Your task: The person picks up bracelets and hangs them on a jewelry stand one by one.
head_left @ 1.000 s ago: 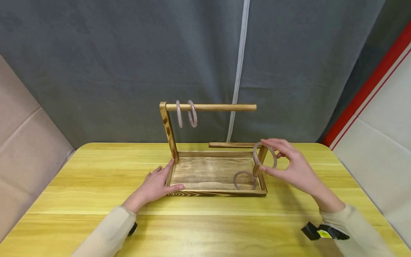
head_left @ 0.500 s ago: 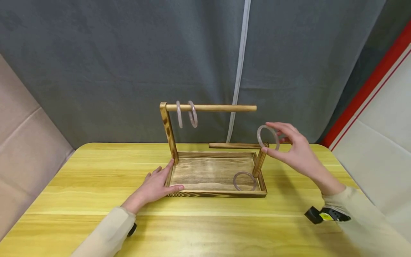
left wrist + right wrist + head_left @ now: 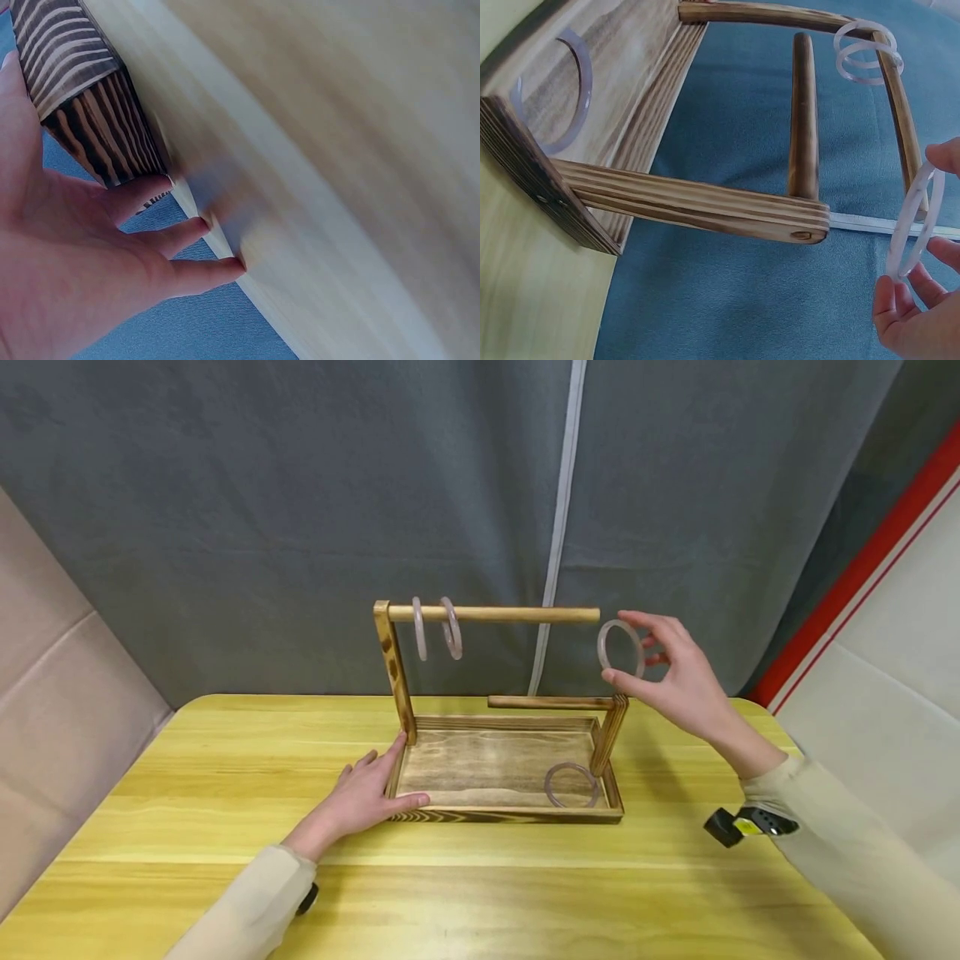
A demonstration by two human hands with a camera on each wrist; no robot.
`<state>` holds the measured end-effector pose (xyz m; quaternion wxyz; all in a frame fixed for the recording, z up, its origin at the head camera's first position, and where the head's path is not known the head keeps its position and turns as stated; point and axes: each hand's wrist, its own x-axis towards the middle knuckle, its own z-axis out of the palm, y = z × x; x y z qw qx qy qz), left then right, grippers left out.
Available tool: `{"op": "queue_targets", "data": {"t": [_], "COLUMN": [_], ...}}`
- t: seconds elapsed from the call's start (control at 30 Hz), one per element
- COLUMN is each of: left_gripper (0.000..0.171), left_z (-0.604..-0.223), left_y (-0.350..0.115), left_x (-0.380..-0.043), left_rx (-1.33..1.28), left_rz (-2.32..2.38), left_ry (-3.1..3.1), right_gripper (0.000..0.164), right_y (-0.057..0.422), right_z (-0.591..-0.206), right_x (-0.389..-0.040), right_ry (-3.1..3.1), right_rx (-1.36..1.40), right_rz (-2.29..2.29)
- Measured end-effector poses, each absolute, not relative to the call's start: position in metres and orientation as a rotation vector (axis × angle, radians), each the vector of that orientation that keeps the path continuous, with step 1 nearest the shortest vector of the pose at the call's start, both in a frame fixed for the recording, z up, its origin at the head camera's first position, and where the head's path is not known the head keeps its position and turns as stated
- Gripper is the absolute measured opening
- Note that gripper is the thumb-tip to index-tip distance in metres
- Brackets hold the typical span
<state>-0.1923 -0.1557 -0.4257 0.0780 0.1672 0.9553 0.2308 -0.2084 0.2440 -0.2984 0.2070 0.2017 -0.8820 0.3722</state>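
Note:
My right hand (image 3: 678,681) pinches a pale translucent bangle (image 3: 602,647) between thumb and fingers, just right of the free end of the upper wooden bar (image 3: 525,613). In the right wrist view this bangle (image 3: 901,232) overlaps the bar's tip; whether it is round the bar I cannot tell. Two more bangles (image 3: 419,631) hang on the upper bar near its left post (image 3: 394,672). Another bangle (image 3: 551,785) lies in the stand's tray (image 3: 495,815), at the front right. My left hand (image 3: 360,793) rests against the tray's left end, fingers spread; in the left wrist view its fingertips (image 3: 232,264) touch the tabletop.
A lower wooden bar (image 3: 547,702) juts left from the short right post (image 3: 609,739). The stand is on a yellow wood-grain table (image 3: 480,893). Behind the table hangs a grey curtain (image 3: 300,527); pale panels (image 3: 915,710) flank it.
My right hand has lifted the bangle from beside the short right post to the height of the upper bar's free end. The left hand stays where it was.

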Motion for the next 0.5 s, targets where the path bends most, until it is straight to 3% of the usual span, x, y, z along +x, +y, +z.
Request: {"op": "queue_targets", "data": {"t": [0.5], "left_gripper": [0.104], "left_z": [-0.427], "left_y": [-0.155], "left_x": [-0.192], "left_rx": [0.508], "left_rz": [0.71], "left_ry": [2.855], "right_gripper": [0.068], "right_y": [0.232], "right_z": [-0.29], "right_x": [-0.232], "right_ry": [-2.468], "right_rx": [0.569], "right_rz": [1.08]}}
